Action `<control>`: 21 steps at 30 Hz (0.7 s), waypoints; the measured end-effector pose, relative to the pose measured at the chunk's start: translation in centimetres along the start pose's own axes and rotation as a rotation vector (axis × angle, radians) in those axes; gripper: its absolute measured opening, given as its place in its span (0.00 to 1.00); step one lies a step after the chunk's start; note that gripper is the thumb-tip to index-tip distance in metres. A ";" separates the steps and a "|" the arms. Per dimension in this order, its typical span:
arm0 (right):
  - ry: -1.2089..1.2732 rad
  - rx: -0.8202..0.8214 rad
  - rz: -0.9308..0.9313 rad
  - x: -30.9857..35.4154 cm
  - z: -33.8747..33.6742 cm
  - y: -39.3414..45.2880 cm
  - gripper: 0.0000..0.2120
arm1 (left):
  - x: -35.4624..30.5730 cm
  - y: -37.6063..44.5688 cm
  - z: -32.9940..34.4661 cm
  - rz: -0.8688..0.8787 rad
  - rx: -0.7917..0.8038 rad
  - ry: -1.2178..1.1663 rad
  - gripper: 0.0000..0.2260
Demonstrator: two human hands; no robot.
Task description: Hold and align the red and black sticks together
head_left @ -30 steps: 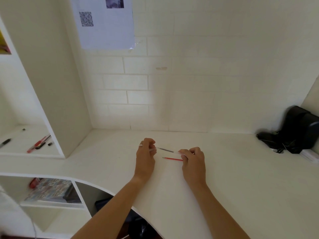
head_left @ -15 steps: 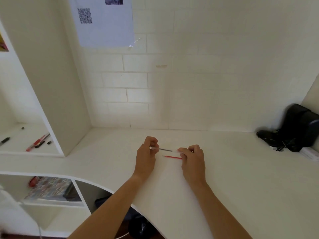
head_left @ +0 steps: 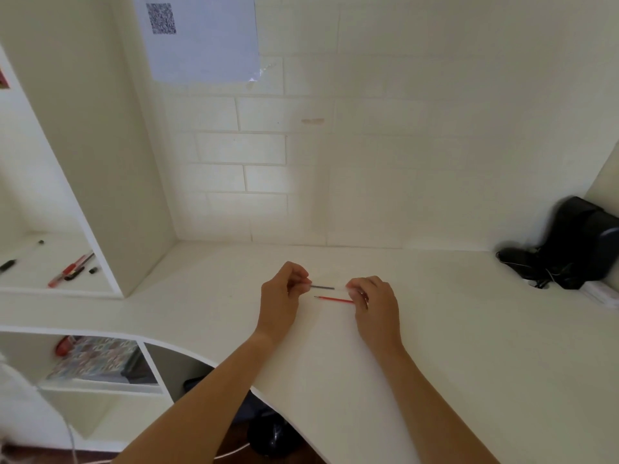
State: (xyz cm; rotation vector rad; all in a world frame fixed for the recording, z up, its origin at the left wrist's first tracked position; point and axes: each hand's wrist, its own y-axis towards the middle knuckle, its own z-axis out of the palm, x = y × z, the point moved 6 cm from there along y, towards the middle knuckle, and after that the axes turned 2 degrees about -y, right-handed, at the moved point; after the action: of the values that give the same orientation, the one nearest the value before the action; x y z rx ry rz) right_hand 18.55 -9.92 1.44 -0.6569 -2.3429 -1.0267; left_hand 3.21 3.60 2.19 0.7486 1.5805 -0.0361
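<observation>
Both hands' fingers still pinch dark refill (head_left: 322,288); left hand (head_left: 280,301), right hand (head_left: 375,308) unmoved.

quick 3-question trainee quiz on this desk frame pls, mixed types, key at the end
1. True or false: the red refill lies on the white desk between the two hands.
2. Which hand's fingers pinch the end of the dark refill nearer the side shelf? A) left hand B) right hand
3. Fill in: the sheet taped to the wall, paper sheet, carries a ____ code.

Key: 1 true; 2 A; 3 QR
</observation>
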 end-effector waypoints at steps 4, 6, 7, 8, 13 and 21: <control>0.009 0.023 -0.004 0.0 0.2 0.0 0.07 | 0.3 0.0 0.0 -0.020 0.025 0.002 0.11; 0.003 0.033 -0.015 -0.1 0.3 0.1 0.07 | 0.5 0.1 -0.1 -0.032 0.033 0.014 0.11; 0.000 0.033 -0.020 -0.1 0.3 0.1 0.07 | 0.5 0.1 -0.1 -0.032 0.037 0.021 0.11; -0.005 0.033 -0.020 -0.2 0.4 0.1 0.07 | 0.5 0.1 0.0 -0.027 0.042 0.032 0.11; -0.043 -0.099 0.050 0.0 0.2 -0.4 0.07 | 0.7 0.2 0.5 0.001 0.032 0.133 0.11; -0.124 -0.094 0.189 -1.8 0.8 0.3 0.10 | 1.8 0.9 1.7 0.030 0.072 0.355 0.13</control>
State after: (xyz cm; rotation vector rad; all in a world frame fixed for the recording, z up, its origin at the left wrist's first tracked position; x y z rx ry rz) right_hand 19.86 -9.57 0.03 -0.9841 -2.2938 -1.0414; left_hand 5.17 4.35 0.66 0.8689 1.9123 0.0659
